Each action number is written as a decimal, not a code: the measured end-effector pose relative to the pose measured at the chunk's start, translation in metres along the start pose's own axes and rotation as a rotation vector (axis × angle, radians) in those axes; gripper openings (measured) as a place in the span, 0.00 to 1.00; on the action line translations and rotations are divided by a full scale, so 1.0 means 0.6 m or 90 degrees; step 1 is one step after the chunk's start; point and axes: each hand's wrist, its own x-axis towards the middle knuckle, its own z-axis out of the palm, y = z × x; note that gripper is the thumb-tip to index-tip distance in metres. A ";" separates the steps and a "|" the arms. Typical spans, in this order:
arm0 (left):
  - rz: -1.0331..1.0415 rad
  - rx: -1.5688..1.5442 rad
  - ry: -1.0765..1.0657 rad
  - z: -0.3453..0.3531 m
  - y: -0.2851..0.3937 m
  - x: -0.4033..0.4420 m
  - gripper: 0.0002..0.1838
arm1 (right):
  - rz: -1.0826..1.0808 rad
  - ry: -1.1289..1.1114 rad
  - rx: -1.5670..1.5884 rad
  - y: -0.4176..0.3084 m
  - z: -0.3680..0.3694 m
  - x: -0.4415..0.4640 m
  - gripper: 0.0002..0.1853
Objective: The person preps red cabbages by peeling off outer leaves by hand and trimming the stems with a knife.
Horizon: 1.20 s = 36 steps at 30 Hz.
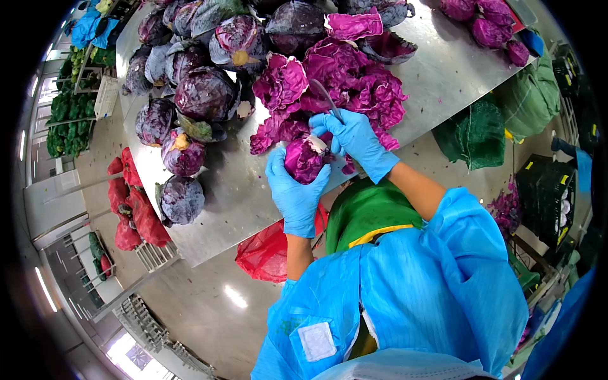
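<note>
My left hand [293, 196], in a blue glove, is wrapped round a peeled red cabbage [300, 162] near the front edge of the metal table [237, 225]. A pale cut patch shows on the cabbage's upper side. In my right hand [362, 144], also gloved, is a knife [325, 95], its thin blade pointing up and away from me; the fingers hide its handle. The right hand is just beside the cabbage. Behind both hands lies a heap of loose purple cabbage leaves [354, 79].
Untrimmed red cabbages [206, 94] are piled at the left of the table. Several peeled ones [493, 25] lie at the far right. Below the table are a red mesh bag [266, 253] and a dark green sack [472, 136]. Black crates [538, 196] stand at right.
</note>
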 end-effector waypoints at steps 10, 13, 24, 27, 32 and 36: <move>0.049 0.106 0.049 0.016 0.016 -0.014 0.49 | 0.098 -0.149 -0.280 -0.038 0.009 0.002 0.38; 0.080 0.120 0.070 0.020 0.010 -0.018 0.49 | 0.121 -0.193 -0.248 -0.049 0.004 0.000 0.33; 0.038 0.065 0.041 0.012 -0.001 -0.009 0.50 | 0.010 -0.156 -0.163 -0.017 -0.025 -0.013 0.27; -0.103 -0.135 0.081 0.007 -0.033 -0.012 0.49 | 0.110 -0.089 0.048 -0.041 -0.060 -0.032 0.23; -0.240 -0.326 -0.024 -0.027 -0.061 -0.022 0.45 | 0.241 -0.132 0.029 0.026 -0.056 -0.152 0.20; -0.256 -0.314 -0.038 -0.034 -0.056 -0.027 0.47 | 0.044 -0.094 -0.140 0.052 -0.031 -0.191 0.18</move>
